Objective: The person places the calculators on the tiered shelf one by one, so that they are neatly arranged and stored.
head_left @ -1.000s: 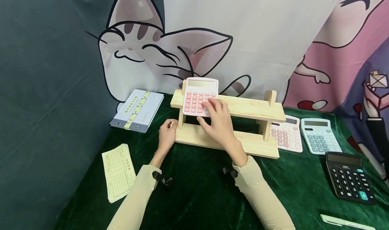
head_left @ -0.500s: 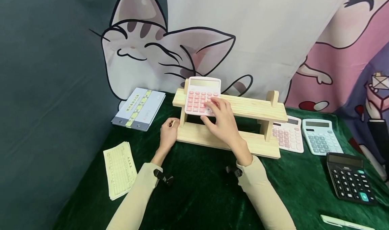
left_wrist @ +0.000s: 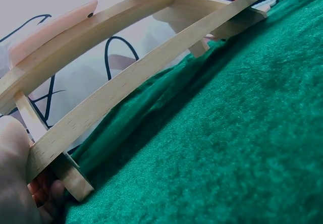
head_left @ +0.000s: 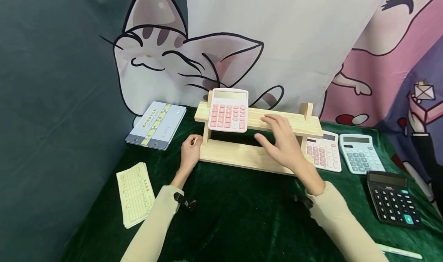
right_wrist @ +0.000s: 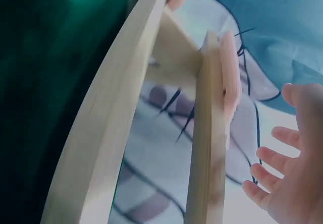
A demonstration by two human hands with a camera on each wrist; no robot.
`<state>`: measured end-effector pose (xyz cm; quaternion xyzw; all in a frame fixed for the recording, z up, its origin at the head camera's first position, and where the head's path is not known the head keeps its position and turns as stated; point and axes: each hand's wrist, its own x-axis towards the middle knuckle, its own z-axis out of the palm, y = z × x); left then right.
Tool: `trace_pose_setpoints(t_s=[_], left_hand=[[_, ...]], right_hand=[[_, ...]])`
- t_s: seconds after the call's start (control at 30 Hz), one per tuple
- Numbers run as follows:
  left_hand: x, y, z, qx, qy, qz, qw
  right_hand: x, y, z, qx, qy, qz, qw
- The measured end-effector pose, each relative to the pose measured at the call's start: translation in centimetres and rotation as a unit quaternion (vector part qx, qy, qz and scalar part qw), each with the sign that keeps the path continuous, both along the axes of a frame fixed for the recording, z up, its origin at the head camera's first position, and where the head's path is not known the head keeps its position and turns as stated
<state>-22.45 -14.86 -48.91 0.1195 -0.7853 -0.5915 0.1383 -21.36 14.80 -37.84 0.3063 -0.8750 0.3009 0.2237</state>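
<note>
A two-tier wooden rack [head_left: 238, 154] stands on green velvet cloth. On the left of its upper shelf a pink calculator [head_left: 228, 110] leans back, keys facing me. My left hand [head_left: 190, 154] grips the left end of the lower board; in the left wrist view, the thumb side of that hand [left_wrist: 15, 158] is above the board and fingertips show beneath. Above the right half of the rack hovers my right hand [head_left: 285, 144], fingers spread and holding nothing. The right wrist view shows this right hand [right_wrist: 298, 158] apart from the rack and calculator.
Right of the rack lie a second pink calculator [head_left: 323, 150], partly hidden, a light blue one [head_left: 361, 154], and a black one [head_left: 392, 200]. A pale pen [head_left: 401, 251] is near the front right. At left are a bound book [head_left: 157, 125] and printed slips [head_left: 135, 194].
My right hand has come off the pink calculator and moved right along the rack. The calculator stays leaning on the upper shelf, and my left hand keeps its grip.
</note>
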Motion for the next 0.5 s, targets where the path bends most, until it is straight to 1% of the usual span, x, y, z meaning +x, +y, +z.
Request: trace_pose_setpoints(t_s=[0.07, 0.27, 0.37, 0.5], left_hand=[[-0.1, 0.0, 0.0, -0.001, -0.001, -0.003, 1.0], [-0.3, -0.1, 0.2, -0.004, -0.002, 0.0, 1.0], [-0.2, -0.1, 0.2, -0.004, -0.004, -0.001, 1.0], [0.0, -0.1, 0.0, -0.003, -0.009, -0.007, 0.9999]], right_hand=[[0.3, 1.7, 0.1, 0.012, 0.01, -0.008, 0.9998], [1.2, 5.9, 0.1, 0.08, 0.022, -0.031, 0.9961], [1.7, 7.5, -0.1, 0.092, 0.024, -0.037, 0.9948], [2.5, 9.6, -0.4, 0.1, 0.016, -0.051, 0.9935]])
